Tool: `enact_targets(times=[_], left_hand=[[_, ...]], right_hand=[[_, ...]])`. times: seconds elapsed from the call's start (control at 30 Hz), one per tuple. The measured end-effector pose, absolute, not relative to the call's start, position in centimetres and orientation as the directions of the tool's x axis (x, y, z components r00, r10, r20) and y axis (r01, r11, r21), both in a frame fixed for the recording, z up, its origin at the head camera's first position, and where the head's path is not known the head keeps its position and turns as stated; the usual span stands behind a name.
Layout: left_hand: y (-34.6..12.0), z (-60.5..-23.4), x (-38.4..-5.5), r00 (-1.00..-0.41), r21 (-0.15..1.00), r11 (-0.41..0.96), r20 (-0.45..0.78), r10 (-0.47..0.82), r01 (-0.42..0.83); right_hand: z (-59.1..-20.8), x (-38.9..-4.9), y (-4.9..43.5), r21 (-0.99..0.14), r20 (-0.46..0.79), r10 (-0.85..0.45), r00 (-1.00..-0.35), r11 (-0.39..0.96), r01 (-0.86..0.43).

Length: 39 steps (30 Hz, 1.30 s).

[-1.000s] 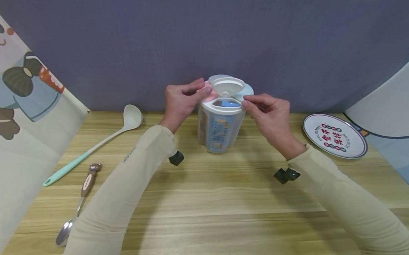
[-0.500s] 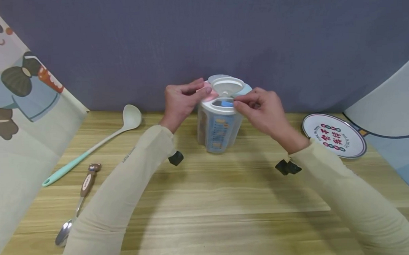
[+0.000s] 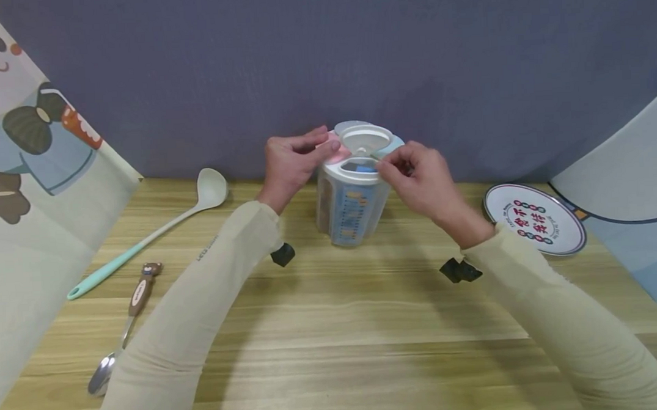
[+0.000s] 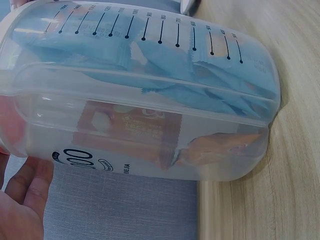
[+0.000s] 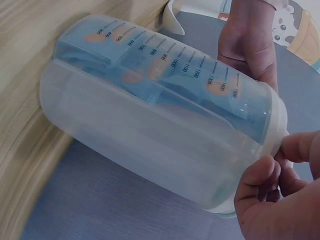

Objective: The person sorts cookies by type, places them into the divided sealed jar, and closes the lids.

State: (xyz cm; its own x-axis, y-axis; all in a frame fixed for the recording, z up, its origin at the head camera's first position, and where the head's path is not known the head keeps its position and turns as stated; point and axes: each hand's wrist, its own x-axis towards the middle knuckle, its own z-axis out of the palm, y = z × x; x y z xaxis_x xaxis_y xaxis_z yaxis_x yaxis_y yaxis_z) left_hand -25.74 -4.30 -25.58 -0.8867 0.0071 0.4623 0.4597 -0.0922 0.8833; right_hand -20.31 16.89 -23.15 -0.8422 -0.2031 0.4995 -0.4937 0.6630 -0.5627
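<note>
A clear divided food storage container (image 3: 353,213) stands upright on the table by the back wall. Its white lid has pink, pale blue and grey sections, and the front flap (image 3: 366,140) is raised over an opening. Blue packets (image 4: 165,70) fill one compartment; brown-orange packets (image 4: 130,127) lie in another. My left hand (image 3: 293,163) grips the lid at its pink section, thumb on top, fingers behind. My right hand (image 3: 418,176) has bent fingers, with fingertips (image 5: 260,170) at the lid's rim beside the opening; I cannot tell what they pinch.
A white ladle with a mint handle (image 3: 111,269) lies at the left. Nearer sits a metal spoon with a brown bear handle (image 3: 140,296). A white plate with red lettering (image 3: 561,228) is at the right. The grey wall (image 3: 466,70) stands close behind the container.
My right hand has moved left from the pale blue section of the lid to the edge of the opening. The left hand and the container have stayed in place.
</note>
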Motion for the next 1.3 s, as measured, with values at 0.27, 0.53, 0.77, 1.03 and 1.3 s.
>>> enact_targets(times=[0.27,0.53,0.77,1.03,1.3], left_hand=[[-4.3,-25.4,-25.5,-0.884,0.880,-0.097,0.468,0.001,0.466],[-4.4,-25.3,-25.2,-0.884,0.881,-0.081,0.467,0.000,0.465],[-4.4,-25.3,-25.3,-0.891,0.888,-0.086,0.454,0.003,0.452],[-4.6,-25.4,-25.4,-0.892,0.888,-0.095,0.452,0.006,0.450],[-4.4,-25.2,-25.2,-0.889,0.885,-0.095,0.459,0.000,0.457]], right_hand=[[-23.1,-20.6,17.1,-0.495,0.515,-0.309,-0.800,0.654,-0.572],[-22.7,-20.7,16.9,-0.518,0.481,-0.321,-0.816,0.648,-0.559],[-22.5,-20.7,16.8,-0.515,0.435,-0.341,-0.833,0.665,-0.541],[-22.8,-20.6,16.6,-0.472,0.463,-0.346,-0.816,0.683,-0.558],[-24.4,-20.6,16.3,-0.375,0.693,-0.257,-0.674,0.670,-0.641]])
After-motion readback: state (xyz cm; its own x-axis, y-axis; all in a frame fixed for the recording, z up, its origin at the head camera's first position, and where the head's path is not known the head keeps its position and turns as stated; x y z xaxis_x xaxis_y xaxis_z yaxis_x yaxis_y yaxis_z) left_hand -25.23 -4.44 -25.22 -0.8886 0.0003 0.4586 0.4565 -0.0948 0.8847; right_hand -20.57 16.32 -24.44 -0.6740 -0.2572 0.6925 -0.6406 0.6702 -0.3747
